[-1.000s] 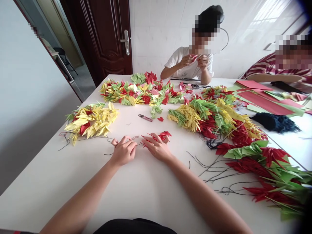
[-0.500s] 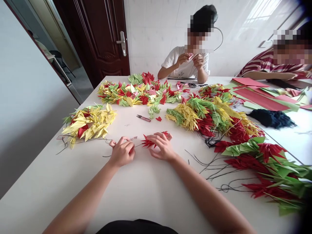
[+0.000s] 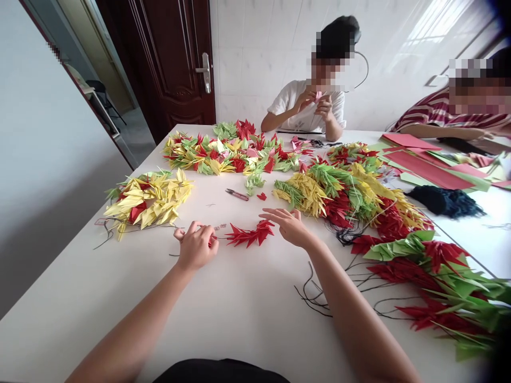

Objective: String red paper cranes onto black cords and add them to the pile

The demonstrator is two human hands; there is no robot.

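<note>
My left hand [image 3: 197, 244] is closed, with a bit of red folded paper showing between its fingers; most of it is hidden. From there a dark cord runs right into a short string of red folded paper cranes [image 3: 250, 234] lying on the table. My right hand [image 3: 289, 226] hovers just right of that red string, fingers stretched out and holding nothing. A single small red folded piece [image 3: 261, 197] lies beyond it, near a few green folded pieces [image 3: 254, 183] and a pair of pink-handled thread snips [image 3: 237, 194].
A coil of yellow paper cranes [image 3: 159, 199] lies left. Strung cranes [image 3: 339, 183] with loose black cords are heaped right, near dark thread [image 3: 443, 201] and coloured paper sheets [image 3: 431, 170]. A long mixed pile [image 3: 227, 151] stretches along the back. Two people sit across the table [image 3: 223, 330].
My right hand has let go of the red string and moved right and up, its fingers straightening. My left hand stays nearly in place. The view has shifted slightly.
</note>
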